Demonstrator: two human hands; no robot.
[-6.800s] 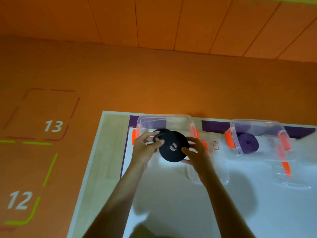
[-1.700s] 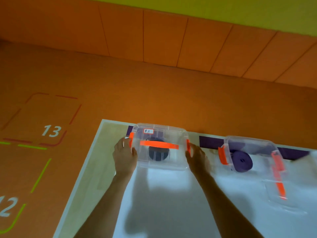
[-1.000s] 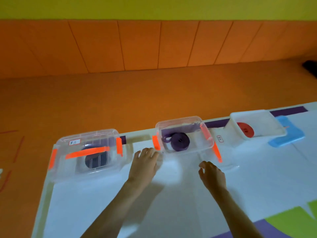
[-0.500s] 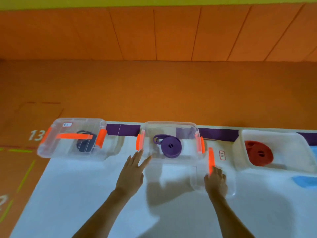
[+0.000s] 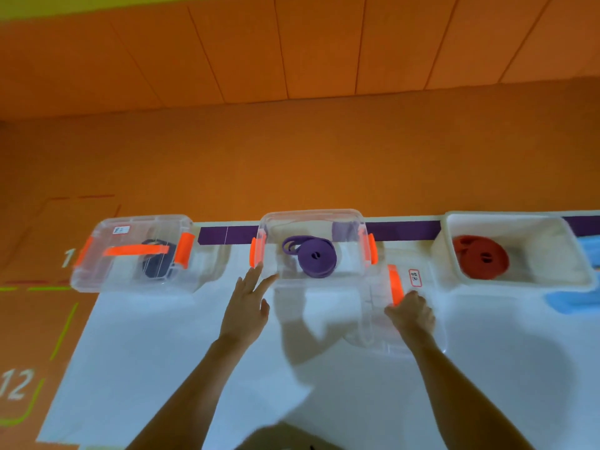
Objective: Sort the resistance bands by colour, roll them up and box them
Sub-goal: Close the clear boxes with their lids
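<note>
**Head view.** A few seconds earlier you held the black roll (image 5: 157, 264) over the left box (image 5: 97, 277). That box now stood lidded, its orange latches down at both ends and the roll inside, so black was judged done.

Your hands had since moved on to the middle box (image 5: 311, 213), which was open with the purple roll (image 5: 316, 256) lying flat on its floor and a loose loop sticking out at its left.

Left hand (image 5: 246, 306): fingers straight and slightly spread, tips touching the box's near-left corner just below the orange latch, gripping nothing. It looked placed to steady the box.

Right hand (image 5: 410, 311): half a second before it had just reached the clear lid (image 5: 373, 323). Now its fingers were bent down over that lid at the near end of its orange handle. Thumb position could not be told.

The lid lay on the table (image 5: 194, 352) against the box's right side, not yet lifted.

The red roll (image 5: 480, 256) sat in the uncovered white box (image 5: 506, 217) at right, with the blue lid (image 5: 565, 303) beside it.

Judgement: lidding of purple was starting, and red still needed closing.
</note>
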